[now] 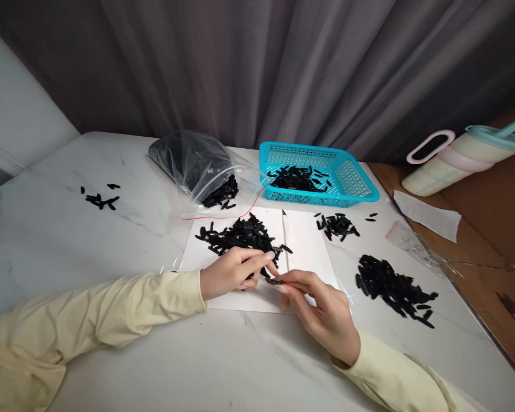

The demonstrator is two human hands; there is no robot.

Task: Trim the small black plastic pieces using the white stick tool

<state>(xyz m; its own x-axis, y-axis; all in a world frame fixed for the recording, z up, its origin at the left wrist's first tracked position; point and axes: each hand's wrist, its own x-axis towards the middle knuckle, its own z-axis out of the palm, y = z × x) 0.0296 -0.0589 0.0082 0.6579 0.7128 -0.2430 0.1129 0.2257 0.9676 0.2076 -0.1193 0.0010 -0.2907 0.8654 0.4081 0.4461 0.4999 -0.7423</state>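
Note:
My right hand pinches a small black elongated piece between thumb and fingertips. Just left of it, my left hand is closed, thumb laid against curled fingers; whatever it holds is hidden. Both hands are over a white sheet, at the near side of a loose pile of similar black pieces. A slim white pen-like tool with a dark tip lies on the sheet, right of the pile.
Behind the sheet lie a clear zip bag of black pieces and a blue basket holding more. Other piles lie right, back right and far left. A tumbler and paper slip are at right.

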